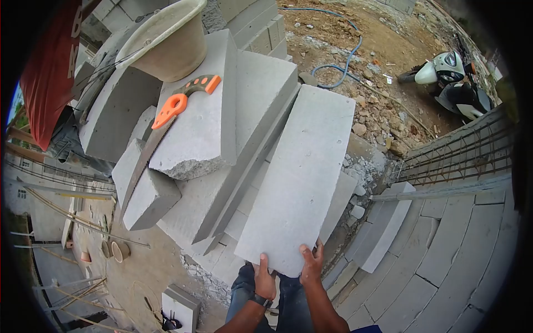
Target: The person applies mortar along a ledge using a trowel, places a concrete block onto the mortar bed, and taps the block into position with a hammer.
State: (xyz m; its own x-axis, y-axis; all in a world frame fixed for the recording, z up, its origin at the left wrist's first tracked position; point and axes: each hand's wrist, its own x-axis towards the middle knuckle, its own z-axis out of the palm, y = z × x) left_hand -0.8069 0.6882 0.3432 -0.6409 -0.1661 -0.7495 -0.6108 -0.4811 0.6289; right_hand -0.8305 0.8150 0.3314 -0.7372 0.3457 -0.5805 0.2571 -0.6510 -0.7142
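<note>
while left hand (pixel 265 282) and right hand (pixel 311 267) hold the long block (pixel 300 177) at its near end, fingers gripping, positioning seems underway; the next move calls for level support

L hand (pixel 265 282): most fingers hidden under the held block (pixel 302 166). R hand (pixel 311 265): fingers partly out of sight behind its edge – grip underneath can't be seen. Watch (pixel 259 300) on L wrist too small to read. Forearms (pixel 325 308) and trousers (pixel 291 299) cut off at btm edge; block hides part of the legs. Tub (pixel 175 53) clipped at top. Red banner (pixel 53 66) cut off upper L, lettering incomplete. Blue hose (pixel 355 50): far end lost behind stacked blocks (pixel 255 30). Dark item (pixel 171 321) at btm – too small to ID.
</note>
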